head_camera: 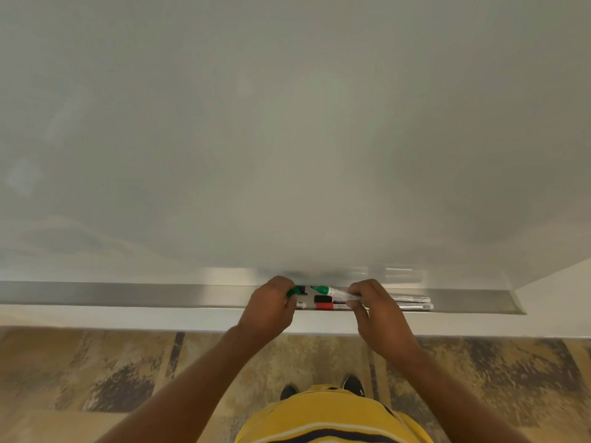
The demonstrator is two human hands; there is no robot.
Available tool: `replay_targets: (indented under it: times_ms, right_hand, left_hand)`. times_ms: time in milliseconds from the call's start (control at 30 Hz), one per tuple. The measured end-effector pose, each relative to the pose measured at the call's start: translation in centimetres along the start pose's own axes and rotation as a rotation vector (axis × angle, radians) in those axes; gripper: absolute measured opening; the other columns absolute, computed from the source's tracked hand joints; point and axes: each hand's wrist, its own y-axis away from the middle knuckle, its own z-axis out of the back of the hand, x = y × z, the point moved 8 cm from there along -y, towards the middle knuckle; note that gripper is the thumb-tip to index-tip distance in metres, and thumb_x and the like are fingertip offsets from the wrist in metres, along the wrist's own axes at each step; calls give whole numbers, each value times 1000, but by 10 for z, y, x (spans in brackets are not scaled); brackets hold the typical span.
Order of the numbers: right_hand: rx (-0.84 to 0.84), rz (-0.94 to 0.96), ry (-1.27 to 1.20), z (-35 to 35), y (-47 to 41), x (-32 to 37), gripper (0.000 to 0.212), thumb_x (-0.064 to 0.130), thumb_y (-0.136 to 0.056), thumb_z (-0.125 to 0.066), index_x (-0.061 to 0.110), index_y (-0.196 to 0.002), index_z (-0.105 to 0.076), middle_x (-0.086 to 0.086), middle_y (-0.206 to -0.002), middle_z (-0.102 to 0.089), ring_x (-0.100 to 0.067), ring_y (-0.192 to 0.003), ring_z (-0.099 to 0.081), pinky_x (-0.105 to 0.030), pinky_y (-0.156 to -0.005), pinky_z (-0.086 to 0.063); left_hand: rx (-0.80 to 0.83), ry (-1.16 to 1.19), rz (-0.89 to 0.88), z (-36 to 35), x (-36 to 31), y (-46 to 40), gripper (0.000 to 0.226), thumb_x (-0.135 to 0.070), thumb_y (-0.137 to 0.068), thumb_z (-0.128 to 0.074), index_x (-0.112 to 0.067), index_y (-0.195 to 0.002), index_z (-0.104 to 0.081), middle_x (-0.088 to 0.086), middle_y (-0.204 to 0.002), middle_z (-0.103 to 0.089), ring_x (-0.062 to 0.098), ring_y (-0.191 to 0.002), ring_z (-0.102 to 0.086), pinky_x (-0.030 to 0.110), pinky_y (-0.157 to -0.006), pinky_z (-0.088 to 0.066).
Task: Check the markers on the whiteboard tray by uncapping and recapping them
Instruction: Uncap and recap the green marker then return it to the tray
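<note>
Whiteboard tray (128, 294): green marker (335, 292) uncapped, right hand (377, 311); cap (292, 292) left hand (268, 311).

Evenly and softly lit, fairly dim, with a grey-green cast over the large pale glossy whiteboard (287, 123). Faint cloudy reflections and smudges across its left side; a brighter glare patch on the long brushed-metal tray (128, 294) just left of centre and a pale sheen above its right end. Soft dark shadow on the board just above the two bare hands. Wide-angle bending of straight lines toward the edges. Slightly soft overall, with the mottled brown-and-tan floor (96, 378) smeared.
</note>
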Motion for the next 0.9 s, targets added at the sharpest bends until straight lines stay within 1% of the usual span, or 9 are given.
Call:
replay_targets:
  times_ms: [67,133,167,233,300,400,600,800,900]
  right_hand:
    - [-22,26,-84,13,-4,11,18,15,-90,-60,25,-105,-59,12,-100,-59,5,-87,-54,-3,-70,-38]
    - [-46,55,-135,26,-7,21,20,20,-91,-58,29,-110,-58,17,-101,-59,6,-92,-54,-3,-73,-39]
    - [-58,60,-144,31,-8,25,21,23,-91,-57,31,-111,-58,20,-102,-58,5,-93,-54,-3,-74,-39]
    - [-79,81,-140,40,-12,32,24,22,-91,-59,33,-112,-58,20,-104,-58,5,-95,-53,-3,-77,-39]
    - [-100,131,-117,45,-15,40,24,18,-91,-60,30,-112,-59,17,-105,-59,6,-97,-53,-4,-80,-38]
    - [-117,196,-86,50,-18,50,22,16,-91,-60,27,-110,-60,15,-105,-59,3,-98,-52,-5,-84,-36]
    - [-103,245,-5,49,-19,57,21,18,-92,-57,22,-112,-61,6,-108,-62,0,-99,-50,-6,-90,-34]
    - [-85,321,61,47,-26,77,21,18,-92,-54,15,-111,-63,-1,-107,-64,-13,-99,-54,-17,-89,-40]
    - [-104,332,72,49,-29,83,21,15,-91,-54,12,-109,-64,-4,-106,-65,-16,-97,-55,-19,-88,-41]
  left_hand:
    - [-36,179,40,17,-5,7,12,-19,-91,-61,-19,-102,-67,-2,-89,-68,9,-75,-61,22,-70,-52]
    - [-119,328,64,38,-10,14,16,-15,-93,-59,-20,-106,-68,-5,-91,-67,5,-79,-61,10,-70,-47]
    - [-157,387,78,47,-12,17,18,-13,-95,-57,-20,-108,-67,-5,-93,-67,5,-84,-62,9,-72,-47]
    - [-205,466,88,60,-17,22,20,-12,-97,-54,-18,-110,-67,-2,-96,-68,10,-89,-65,14,-75,-52]
    - [-231,503,89,69,-22,25,21,-11,-97,-52,-17,-111,-67,-2,-94,-68,12,-85,-66,20,-75,-54]
    - [-247,534,95,74,-26,27,21,-10,-97,-51,-17,-110,-67,-2,-91,-68,12,-80,-66,25,-76,-55]
    - [-244,543,84,78,-33,27,21,-10,-97,-52,-15,-110,-67,-2,-91,-67,11,-81,-65,22,-77,-54]
    - [-202,516,82,77,-38,25,22,-12,-97,-52,-17,-112,-67,-4,-89,-67,12,-82,-64,21,-75,-53]
    - [-215,541,105,80,-35,23,22,-11,-96,-53,-20,-108,-69,-4,-82,-68,14,-78,-64,26,-75,-55]
